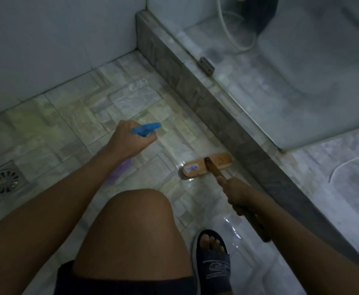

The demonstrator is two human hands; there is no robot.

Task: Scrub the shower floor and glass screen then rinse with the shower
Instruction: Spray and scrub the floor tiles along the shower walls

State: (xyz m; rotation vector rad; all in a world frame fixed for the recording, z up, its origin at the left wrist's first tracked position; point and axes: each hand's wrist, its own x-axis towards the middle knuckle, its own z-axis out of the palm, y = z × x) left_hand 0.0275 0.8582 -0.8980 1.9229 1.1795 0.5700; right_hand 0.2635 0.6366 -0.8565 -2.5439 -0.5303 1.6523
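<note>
Floor (102, 107) wet, pale tiles. Your left hand (129, 141) extended forward, arm nearly straight, fist closed around blue spray trigger (145, 129); purple bottle (119, 171) hangs below wrist. Your right hand (237, 192) wrapped on brush handle (213, 169), arm angled inward. Brush (206, 166) head flat on floor beside kerb (195, 92). Glass screen (280, 60) stands on kerb.

Both forearms bare, no sleeves, no watch or rings seen on left hand (129, 139) or right hand (237, 193). Dark shorts (119, 283), hem above bare knee. Below right hand: dark navy slide sandal (213, 267), pale sole edge, white outlined logo on strap, toes exposed
</note>
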